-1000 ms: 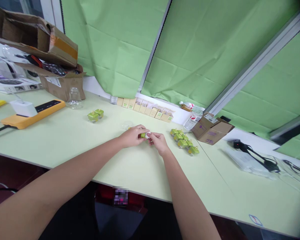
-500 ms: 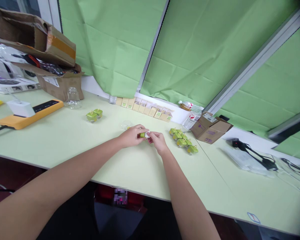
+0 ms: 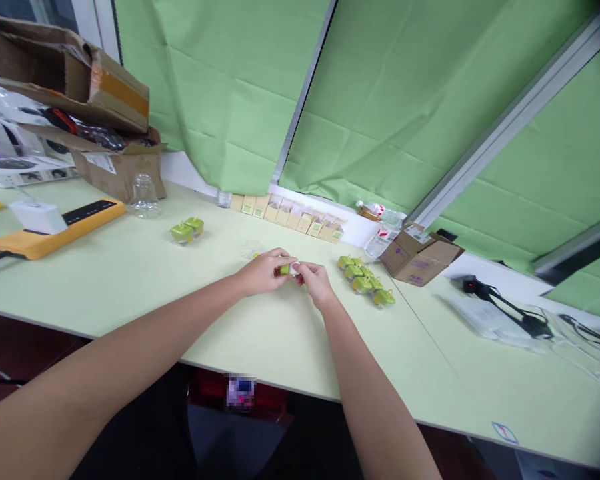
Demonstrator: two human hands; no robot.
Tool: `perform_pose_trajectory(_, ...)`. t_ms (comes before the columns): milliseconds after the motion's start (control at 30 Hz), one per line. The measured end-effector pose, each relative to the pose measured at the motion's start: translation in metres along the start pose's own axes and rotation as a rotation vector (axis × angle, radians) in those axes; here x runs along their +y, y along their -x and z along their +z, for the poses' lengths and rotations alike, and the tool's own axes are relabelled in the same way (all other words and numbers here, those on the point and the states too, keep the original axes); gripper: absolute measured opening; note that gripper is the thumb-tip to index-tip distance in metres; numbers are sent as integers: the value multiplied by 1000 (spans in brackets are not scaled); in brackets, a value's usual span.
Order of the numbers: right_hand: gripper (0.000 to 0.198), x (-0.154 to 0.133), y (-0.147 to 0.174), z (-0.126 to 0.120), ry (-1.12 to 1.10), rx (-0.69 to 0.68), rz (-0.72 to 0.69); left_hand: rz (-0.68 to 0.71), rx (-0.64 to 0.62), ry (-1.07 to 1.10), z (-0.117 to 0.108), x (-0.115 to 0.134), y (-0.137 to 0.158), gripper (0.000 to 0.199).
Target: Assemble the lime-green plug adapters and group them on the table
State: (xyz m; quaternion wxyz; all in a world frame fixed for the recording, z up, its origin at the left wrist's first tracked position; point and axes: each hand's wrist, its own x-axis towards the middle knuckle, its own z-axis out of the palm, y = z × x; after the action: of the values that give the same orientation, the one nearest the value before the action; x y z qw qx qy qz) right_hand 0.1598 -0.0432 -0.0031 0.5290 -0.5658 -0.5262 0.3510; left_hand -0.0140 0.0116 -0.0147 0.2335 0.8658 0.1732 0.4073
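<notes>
My left hand (image 3: 263, 272) is closed around a small green-and-white piece (image 3: 286, 270) above the middle of the table. From the other side my right hand (image 3: 317, 283) pinches its white end, and the fingertips hide much of it. Just behind my left hand is a small clear plastic cup (image 3: 251, 248) with a bit of yellow in it. To the right stand several small clear containers with green lids (image 3: 363, 284), some with loops on top. Two more green-lidded containers (image 3: 182, 233) sit together on the left.
A row of small house-shaped cardboard boxes (image 3: 295, 219) lines the back edge. Plastic bottles (image 3: 380, 240) and an open carton (image 3: 415, 257) are at back right. An orange power strip (image 3: 87, 219), a clear jar (image 3: 145, 197) and stacked cardboard boxes (image 3: 120, 167) occupy the left.
</notes>
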Motion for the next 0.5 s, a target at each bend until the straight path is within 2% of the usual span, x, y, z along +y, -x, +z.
perform_pose_trajectory(500,27,2,-2,0,-54,17,11,1,25,18,1,0,-1,41)
